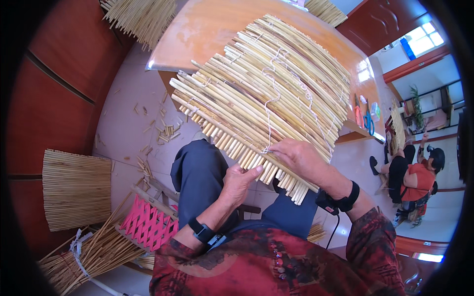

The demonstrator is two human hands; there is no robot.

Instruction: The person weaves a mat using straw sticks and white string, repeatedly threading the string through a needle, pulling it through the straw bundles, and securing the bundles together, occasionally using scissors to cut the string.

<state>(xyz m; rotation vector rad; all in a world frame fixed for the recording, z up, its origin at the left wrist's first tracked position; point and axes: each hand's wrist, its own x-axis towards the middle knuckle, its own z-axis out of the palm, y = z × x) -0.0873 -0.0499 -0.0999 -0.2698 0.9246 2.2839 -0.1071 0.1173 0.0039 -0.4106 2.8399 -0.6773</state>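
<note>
A large mat of pale reed sticks [232,98], bound in rows with thin string, slopes from the table down toward my lap. Its near edge shows a row of short stick ends. At that edge my left hand [236,185] is closed, thumb on top and fingers partly hidden below. My right hand [299,157] rests on the mat's near part, its thumb and fingers pinched at a white string [269,118]. The string runs loosely up across the sticks, with a tangled length farther up the mat.
The mat rests over an orange-brown table [182,34]. Red-handled scissors [358,114] and blue-handled scissors [369,123] lie at its right edge. Left are a smaller reed mat [77,190], a pink-webbed stool [148,224], a reed bundle [94,261] and cut stubs [167,132]. A person [418,180] sits far right.
</note>
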